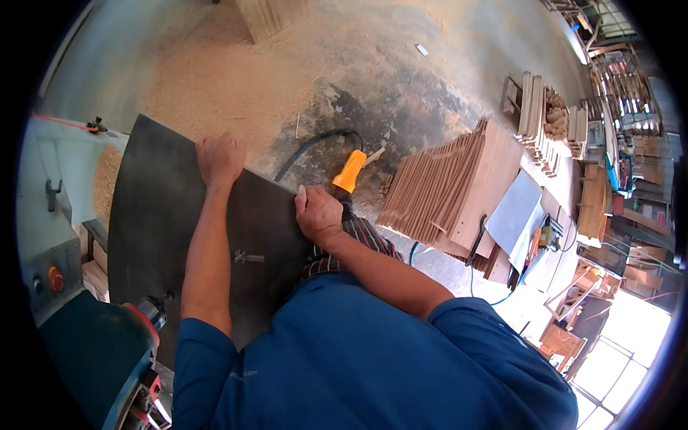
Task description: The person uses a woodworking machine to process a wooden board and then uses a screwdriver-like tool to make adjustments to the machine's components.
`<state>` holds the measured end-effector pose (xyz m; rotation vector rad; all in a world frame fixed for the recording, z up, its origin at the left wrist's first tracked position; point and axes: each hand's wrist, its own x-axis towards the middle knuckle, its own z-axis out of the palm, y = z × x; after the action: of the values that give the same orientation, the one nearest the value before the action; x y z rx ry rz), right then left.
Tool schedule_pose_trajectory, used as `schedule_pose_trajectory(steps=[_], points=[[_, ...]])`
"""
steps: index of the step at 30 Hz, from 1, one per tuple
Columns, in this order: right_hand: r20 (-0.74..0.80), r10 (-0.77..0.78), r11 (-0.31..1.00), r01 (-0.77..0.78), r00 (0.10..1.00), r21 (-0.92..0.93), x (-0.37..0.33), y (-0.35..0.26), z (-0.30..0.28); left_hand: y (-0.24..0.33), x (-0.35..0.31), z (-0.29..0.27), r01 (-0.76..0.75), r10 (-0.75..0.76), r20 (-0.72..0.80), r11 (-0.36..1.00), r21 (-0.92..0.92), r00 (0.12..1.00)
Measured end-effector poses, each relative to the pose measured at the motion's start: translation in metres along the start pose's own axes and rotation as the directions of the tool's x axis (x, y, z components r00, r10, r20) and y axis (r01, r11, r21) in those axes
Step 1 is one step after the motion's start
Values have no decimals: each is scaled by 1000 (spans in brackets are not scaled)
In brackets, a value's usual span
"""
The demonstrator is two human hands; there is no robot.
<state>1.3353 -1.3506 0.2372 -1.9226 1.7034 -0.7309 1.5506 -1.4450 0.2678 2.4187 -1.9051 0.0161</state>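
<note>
A dark grey machine table (pixel 272 229), flat and broad, lies below my arms with a slot near its middle. My left hand (pixel 221 161) has its fingers curled over the table's far edge. At the table's right corner my right hand (pixel 319 213) is closed round the edge, thumb up. Whether either hand holds a small piece there is hidden. On the left stands the machine's green head (pixel 89 358), its metal chuck (pixel 152 312) above the table.
A yellow foot pedal (pixel 350 170) with a black cable sits on the sawdust-strewn floor, near my foot. To the right stands a stack of wooden boards (pixel 444 186). A red button (pixel 55 279) is on the machine's panel. More stacked wood (pixel 534 107) stands farther right.
</note>
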Motion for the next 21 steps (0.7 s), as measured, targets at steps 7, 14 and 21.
schedule_pose_trajectory(steps=[7, 14, 21], points=[[-17, -1, 1000, 1, 1000, 7, 0, 0, -2, 2, 0, -2, 1, -1, 9, 1000, 30, 1000], [-29, 3, 1000, -3, 1000, -12, -5, 4, 6, -1, -1, 3, -10, 10, 11, 1000, 29, 1000], [-99, 11, 998, -17, 995, -57, -6, -5, 5, -6, -3, -8, 6, -5, 19, 999, -47, 1000]])
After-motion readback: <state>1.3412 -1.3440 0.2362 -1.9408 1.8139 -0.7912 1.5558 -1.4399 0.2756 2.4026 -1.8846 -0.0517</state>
